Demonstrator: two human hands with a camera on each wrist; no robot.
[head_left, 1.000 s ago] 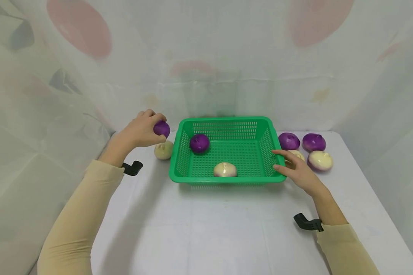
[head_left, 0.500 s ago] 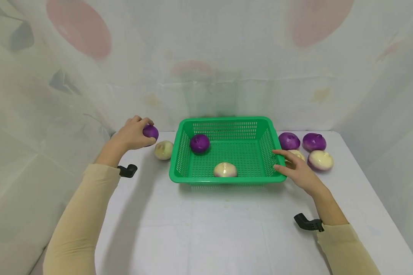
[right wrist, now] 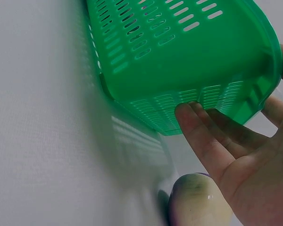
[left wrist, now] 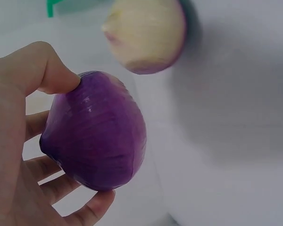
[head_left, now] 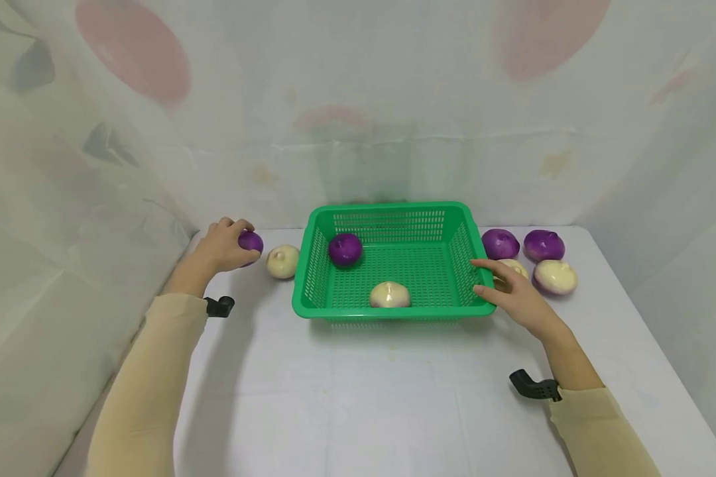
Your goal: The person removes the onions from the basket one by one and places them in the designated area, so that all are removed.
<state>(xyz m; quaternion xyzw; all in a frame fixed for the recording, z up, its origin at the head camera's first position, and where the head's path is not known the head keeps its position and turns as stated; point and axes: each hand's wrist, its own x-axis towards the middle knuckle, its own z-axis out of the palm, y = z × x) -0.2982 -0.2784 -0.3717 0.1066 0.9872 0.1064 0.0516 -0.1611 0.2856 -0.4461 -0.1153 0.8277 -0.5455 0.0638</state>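
My left hand (head_left: 221, 246) grips a purple onion (head_left: 250, 242) low over the table's far left, left of a white onion (head_left: 283, 261). In the left wrist view the thumb and curled fingers wrap the purple onion (left wrist: 96, 132), with the white onion (left wrist: 145, 34) beyond it. My right hand (head_left: 510, 291) rests with straight fingers against the right wall of the green basket (head_left: 453, 215); the fingertips (right wrist: 188, 115) touch the basket (right wrist: 179, 61) from outside. Inside the basket lie a purple onion (head_left: 345, 249) and a white onion (head_left: 390, 294).
Two purple onions (head_left: 500, 243) (head_left: 543, 245) and a white onion (head_left: 554, 277) lie right of the basket, another white one (head_left: 516, 267) partly hidden behind my right hand. A patterned curtain (head_left: 358, 99) closes off the back and sides. The table (head_left: 358, 397) runs bare toward me.
My left hand has carried the purple onion leftward and down, away from the basket, to near the table surface. The right hand has stayed on the basket.
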